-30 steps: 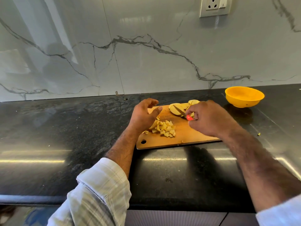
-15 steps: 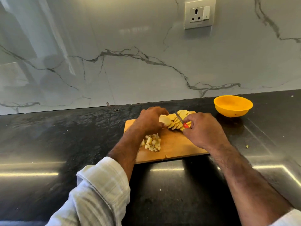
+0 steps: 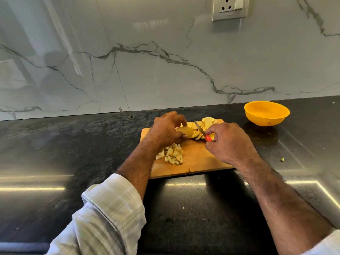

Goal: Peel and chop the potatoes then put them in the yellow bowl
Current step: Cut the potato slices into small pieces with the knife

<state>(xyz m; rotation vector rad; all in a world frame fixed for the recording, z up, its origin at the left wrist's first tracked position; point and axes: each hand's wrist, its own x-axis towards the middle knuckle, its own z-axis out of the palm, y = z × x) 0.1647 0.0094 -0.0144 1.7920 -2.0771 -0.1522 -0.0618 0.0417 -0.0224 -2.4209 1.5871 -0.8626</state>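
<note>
Left hand has its grip curled round a potato slice, lifting it at the board. Right hand grips the red-handled knife, blade over the sliced potato. Diced pieces sit mid-board. Yellow bowl stands well right on the table, nothing visible inside it.
</note>
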